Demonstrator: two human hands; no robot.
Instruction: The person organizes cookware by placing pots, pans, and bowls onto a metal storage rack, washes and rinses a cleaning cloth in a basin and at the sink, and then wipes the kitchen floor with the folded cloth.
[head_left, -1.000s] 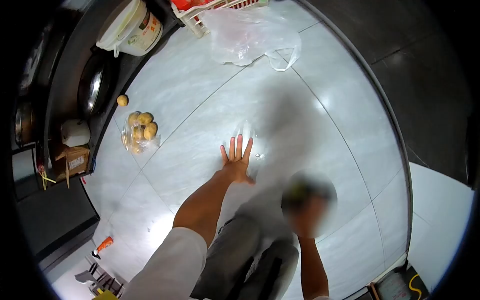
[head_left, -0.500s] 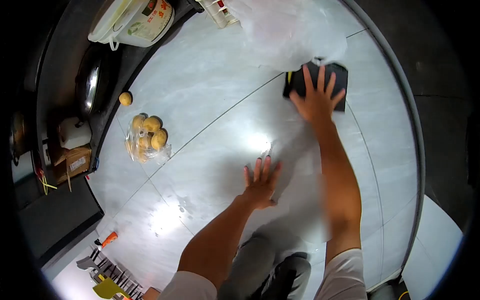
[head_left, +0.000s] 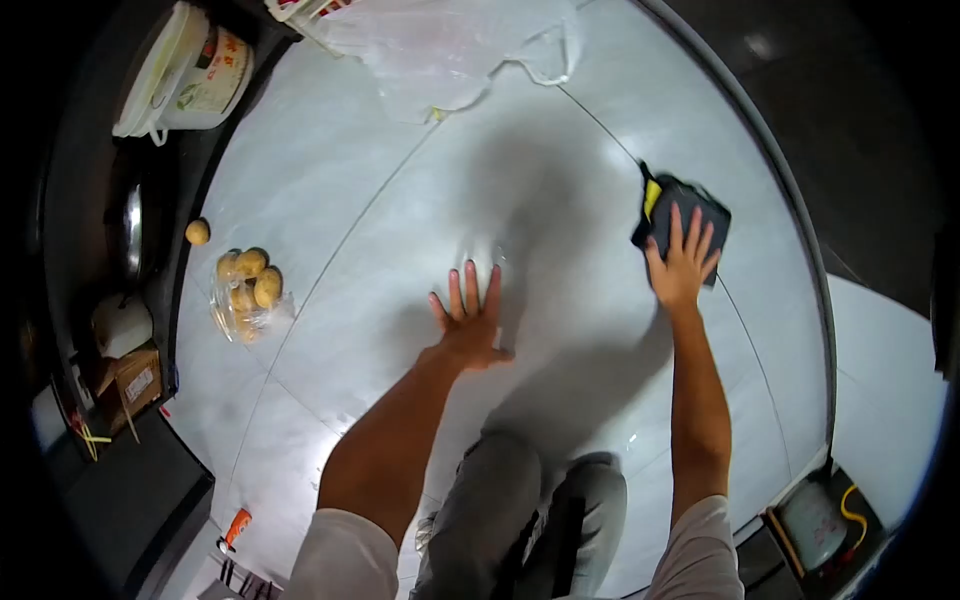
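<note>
My right hand [head_left: 683, 262] lies flat on a folded dark grey cloth [head_left: 712, 212] with a yellow strip at its edge. Its fingers are spread over the cloth rather than wrapped round it. Palm down, my left hand [head_left: 468, 325] rests on the white tiled surface [head_left: 400, 240], fingers apart and nothing in them. Both touch the same surface, the left one nearer the middle and the right one towards the right edge.
Potatoes in a clear plastic bag [head_left: 245, 292] lie at the left, near one loose potato [head_left: 197, 231]. A white plastic bag [head_left: 440, 60] is at the top. A bucket [head_left: 205, 80] stands on the dark shelf upper left. An orange-handled object [head_left: 237, 525] lies lower left.
My right hand and the cloth have come away from the white plastic bag, closer to me and to the right. My left hand stays flat. The camera view has shifted.
</note>
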